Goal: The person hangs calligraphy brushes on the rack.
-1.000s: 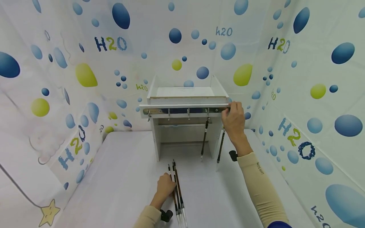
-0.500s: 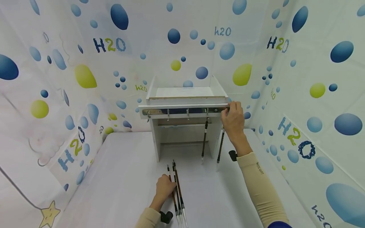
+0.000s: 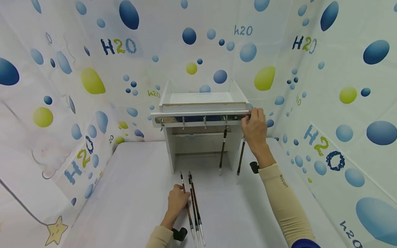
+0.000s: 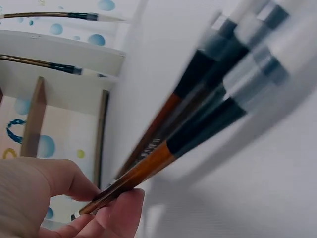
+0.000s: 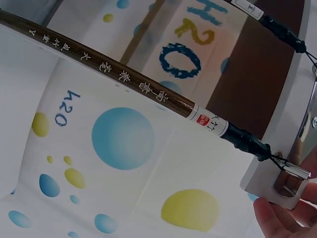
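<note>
Thumb and fingers of my left hand (image 3: 178,199) pinch one brown-handled calligraphy brush (image 4: 148,166), its white bristle end capped in clear plastic. Right beside it, two more calligraphy brushes (image 3: 196,203) lie on the white tabletop. My right hand (image 3: 255,127) grips the right end of the hook rail (image 3: 198,120) on the front of a white shelf. From the rail's two rightmost hooks hang calligraphy brushes, one inner (image 3: 222,151) and one outer (image 5: 124,74), tips down by cord loops. In the head view, the right hand covers the last hook.
The white shelf (image 3: 170,148) stands at the back of the table, with an open tray top (image 3: 198,98). Three more hooks (image 3: 205,123) on the rail's left and middle carry nothing. Bubble-printed curtains (image 3: 124,79) close in the back and both sides.
My left hand has shifted slightly left and up, and its brush now stands a little apart from the other two. My right hand stays on the rail's end.
</note>
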Motion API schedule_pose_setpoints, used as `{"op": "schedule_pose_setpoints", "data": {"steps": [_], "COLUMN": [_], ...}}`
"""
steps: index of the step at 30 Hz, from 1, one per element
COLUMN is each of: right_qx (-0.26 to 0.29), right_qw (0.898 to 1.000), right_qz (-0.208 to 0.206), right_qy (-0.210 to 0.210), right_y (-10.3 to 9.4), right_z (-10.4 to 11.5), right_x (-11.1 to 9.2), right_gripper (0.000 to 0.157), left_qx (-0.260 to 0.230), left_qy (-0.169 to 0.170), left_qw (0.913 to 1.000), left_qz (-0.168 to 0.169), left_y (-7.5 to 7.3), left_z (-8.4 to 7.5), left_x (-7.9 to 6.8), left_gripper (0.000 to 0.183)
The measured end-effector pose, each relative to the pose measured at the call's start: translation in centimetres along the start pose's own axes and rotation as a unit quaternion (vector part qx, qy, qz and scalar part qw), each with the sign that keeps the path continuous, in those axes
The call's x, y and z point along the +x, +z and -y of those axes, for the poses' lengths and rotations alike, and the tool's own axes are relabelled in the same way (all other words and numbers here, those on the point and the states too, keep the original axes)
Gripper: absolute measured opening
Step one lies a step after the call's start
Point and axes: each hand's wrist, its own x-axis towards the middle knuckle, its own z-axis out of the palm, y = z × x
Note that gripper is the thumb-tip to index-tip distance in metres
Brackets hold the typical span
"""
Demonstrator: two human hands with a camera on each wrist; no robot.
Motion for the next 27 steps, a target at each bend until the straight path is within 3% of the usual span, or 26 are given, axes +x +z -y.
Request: {"op": "schedule_pose_setpoints", "data": {"steps": [4, 11, 17, 27], "right_qx": [0.005, 0.001, 0.002, 0.006], "right_qw": [1.0, 1.0, 1.0, 1.0], "right_qz": [0.006, -0.006, -0.017, 0.001], "right_qy": [0.004, 0.001, -0.005, 0.004], "right_y": [-0.1, 0.1, 0.1, 0.1], "right_z": [-0.1, -0.1, -0.1, -0.3], "right_x": [0.1, 0.1, 0.2, 0.0], "right_gripper": [0.023, 0.022, 0.023, 0.023], "left_qx": [-0.009, -0.011, -0.022, -0.027], "left_qy": [0.014, 0.069, 0.108, 0.161], "left_qw": [0.9999, 0.9972, 0.9935, 0.9861], "left_qz": [-0.003, -0.027, -0.028, -0.028], "left_y": [-0.7, -1.8, -2.8, -3.8], "left_z": [-1.3, -3.8, -6.7, -11.0], "left_x": [0.3, 0.7, 0.8, 0.2], "left_gripper": [0.042, 0.04, 0.042, 0.043]}}
